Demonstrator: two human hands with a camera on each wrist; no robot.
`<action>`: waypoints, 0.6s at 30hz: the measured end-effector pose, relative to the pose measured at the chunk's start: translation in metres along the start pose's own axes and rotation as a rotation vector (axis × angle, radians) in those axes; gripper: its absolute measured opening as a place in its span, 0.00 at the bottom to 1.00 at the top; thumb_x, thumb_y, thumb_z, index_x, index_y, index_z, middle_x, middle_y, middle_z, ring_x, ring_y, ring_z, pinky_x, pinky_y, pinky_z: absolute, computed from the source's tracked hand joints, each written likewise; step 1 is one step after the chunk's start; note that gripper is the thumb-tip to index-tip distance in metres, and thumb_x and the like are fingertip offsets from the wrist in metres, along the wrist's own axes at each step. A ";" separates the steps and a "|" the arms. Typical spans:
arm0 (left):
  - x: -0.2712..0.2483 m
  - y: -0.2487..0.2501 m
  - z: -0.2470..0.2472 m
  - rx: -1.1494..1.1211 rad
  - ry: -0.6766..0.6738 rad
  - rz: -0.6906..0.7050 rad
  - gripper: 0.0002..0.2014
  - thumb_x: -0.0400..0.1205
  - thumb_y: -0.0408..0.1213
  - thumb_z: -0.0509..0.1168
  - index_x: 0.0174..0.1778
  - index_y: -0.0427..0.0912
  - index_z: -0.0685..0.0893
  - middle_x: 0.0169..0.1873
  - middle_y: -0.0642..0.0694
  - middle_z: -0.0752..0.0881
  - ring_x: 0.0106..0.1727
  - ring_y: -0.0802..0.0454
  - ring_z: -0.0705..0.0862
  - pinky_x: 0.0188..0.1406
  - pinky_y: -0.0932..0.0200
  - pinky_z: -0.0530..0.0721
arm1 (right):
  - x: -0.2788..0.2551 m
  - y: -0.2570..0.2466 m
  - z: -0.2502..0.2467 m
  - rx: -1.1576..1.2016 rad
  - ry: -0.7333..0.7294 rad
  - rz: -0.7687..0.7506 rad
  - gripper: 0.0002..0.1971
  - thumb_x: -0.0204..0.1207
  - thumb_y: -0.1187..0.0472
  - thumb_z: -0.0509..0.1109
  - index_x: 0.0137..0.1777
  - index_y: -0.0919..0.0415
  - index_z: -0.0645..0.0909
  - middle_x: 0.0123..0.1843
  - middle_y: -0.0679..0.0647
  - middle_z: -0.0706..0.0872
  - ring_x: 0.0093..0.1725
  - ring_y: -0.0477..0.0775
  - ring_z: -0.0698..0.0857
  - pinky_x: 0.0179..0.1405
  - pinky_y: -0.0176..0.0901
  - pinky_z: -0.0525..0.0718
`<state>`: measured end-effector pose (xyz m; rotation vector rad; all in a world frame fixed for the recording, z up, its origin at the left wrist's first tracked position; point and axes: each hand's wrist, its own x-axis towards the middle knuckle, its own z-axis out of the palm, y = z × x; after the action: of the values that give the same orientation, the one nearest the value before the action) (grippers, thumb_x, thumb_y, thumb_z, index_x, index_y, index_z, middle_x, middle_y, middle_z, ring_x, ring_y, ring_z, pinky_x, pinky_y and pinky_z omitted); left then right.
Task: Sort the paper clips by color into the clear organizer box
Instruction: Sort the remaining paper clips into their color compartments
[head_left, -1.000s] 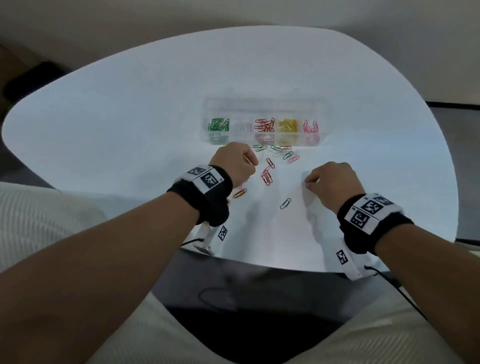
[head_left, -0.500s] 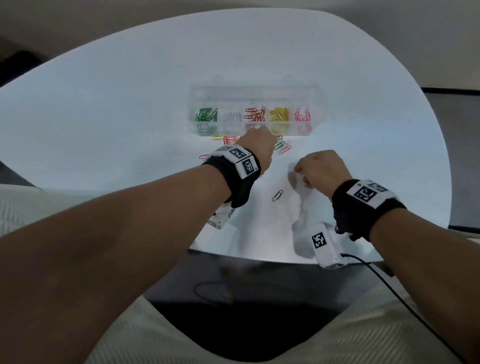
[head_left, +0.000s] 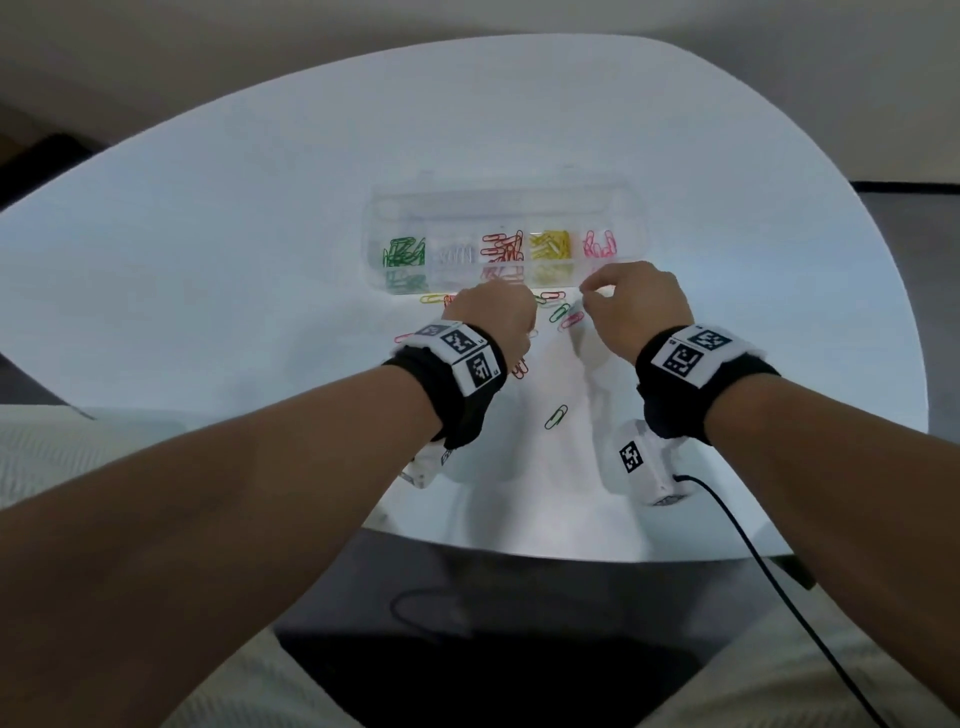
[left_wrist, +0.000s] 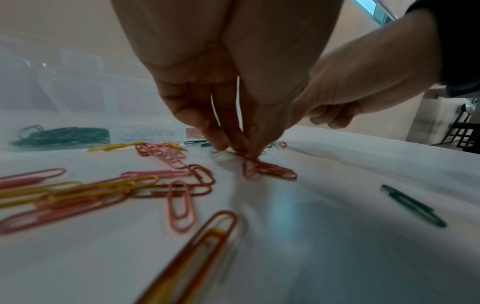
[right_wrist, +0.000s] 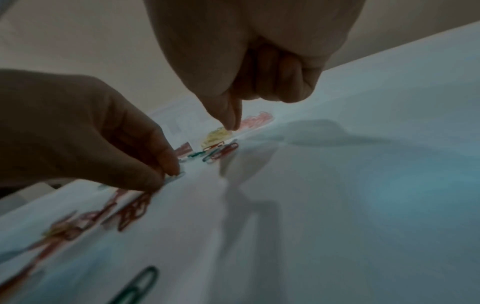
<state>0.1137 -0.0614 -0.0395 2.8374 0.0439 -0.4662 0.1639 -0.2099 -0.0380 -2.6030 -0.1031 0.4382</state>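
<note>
A white rounded table (head_left: 208, 260) carries the clear organizer box (head_left: 506, 208), loose coloured paper clips (head_left: 558, 312) beside it, and one green clip (head_left: 556, 417) apart.

Your head view bows at its edges over the glare-washed counter (head_left: 208, 260), while both wrist views look dim and blurred.

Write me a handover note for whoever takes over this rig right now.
Left hand: fingers pinch a red clip lying on the table.
Right hand: thumb and forefinger pinched together near the organizer box; no clip is visible between them.
Done: the green, white, red, yellow and pink compartments each hold clips.
Left: the mixed loose clips in front of the box, plus a lone green clip.
</note>
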 end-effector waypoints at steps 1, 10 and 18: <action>0.000 0.001 0.000 0.009 -0.003 -0.013 0.09 0.80 0.34 0.64 0.54 0.43 0.86 0.54 0.44 0.86 0.55 0.42 0.84 0.53 0.52 0.82 | 0.003 0.002 0.001 -0.029 -0.021 -0.010 0.11 0.79 0.52 0.67 0.57 0.47 0.87 0.65 0.51 0.87 0.60 0.57 0.85 0.54 0.44 0.81; -0.002 0.012 -0.001 0.023 -0.064 -0.015 0.08 0.79 0.37 0.65 0.52 0.41 0.83 0.50 0.42 0.85 0.50 0.42 0.84 0.45 0.54 0.80 | 0.008 -0.001 -0.004 -0.119 -0.116 0.040 0.04 0.70 0.53 0.79 0.43 0.49 0.91 0.48 0.52 0.90 0.43 0.54 0.86 0.37 0.40 0.81; -0.006 0.020 -0.004 0.062 -0.115 -0.043 0.13 0.74 0.36 0.69 0.31 0.42 0.69 0.27 0.47 0.73 0.34 0.45 0.78 0.26 0.61 0.71 | -0.018 0.013 0.003 -0.074 -0.160 0.106 0.09 0.72 0.50 0.78 0.43 0.56 0.90 0.41 0.56 0.89 0.42 0.58 0.86 0.37 0.41 0.78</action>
<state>0.1103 -0.0796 -0.0285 2.8693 0.0699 -0.6507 0.1462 -0.2230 -0.0417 -2.6508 -0.0355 0.6935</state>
